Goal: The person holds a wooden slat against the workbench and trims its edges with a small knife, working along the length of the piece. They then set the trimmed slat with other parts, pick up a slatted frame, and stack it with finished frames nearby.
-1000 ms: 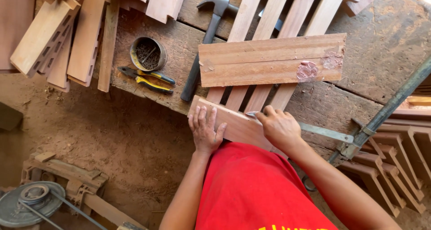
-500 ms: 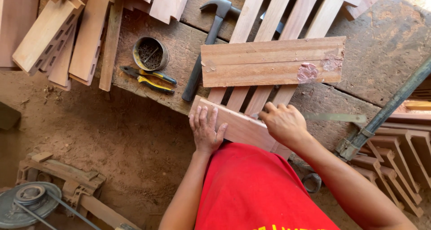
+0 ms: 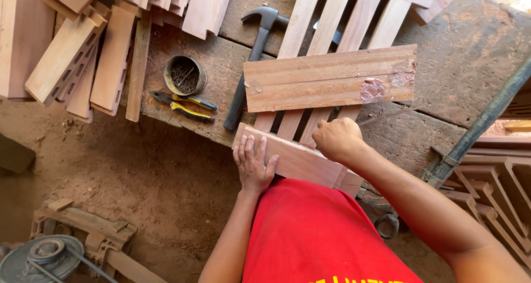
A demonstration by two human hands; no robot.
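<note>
The bench (image 3: 470, 56) carries a slatted frame (image 3: 354, 17) with a wide board (image 3: 326, 78) across it. At the near edge lies a plank (image 3: 298, 158). The left hand (image 3: 253, 164) presses flat on it, fingers a little spread. The right hand (image 3: 337, 139) is a closed fist on the plank's far edge. A hammer (image 3: 251, 56), pliers (image 3: 185, 105) and a nail tin (image 3: 185, 76) lie left.

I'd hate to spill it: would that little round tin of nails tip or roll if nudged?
The tin looks squat and wide, standing upright on the workbench, so it would probably slide rather than tip. Its load of nails likely makes it heavy for its size.
</note>
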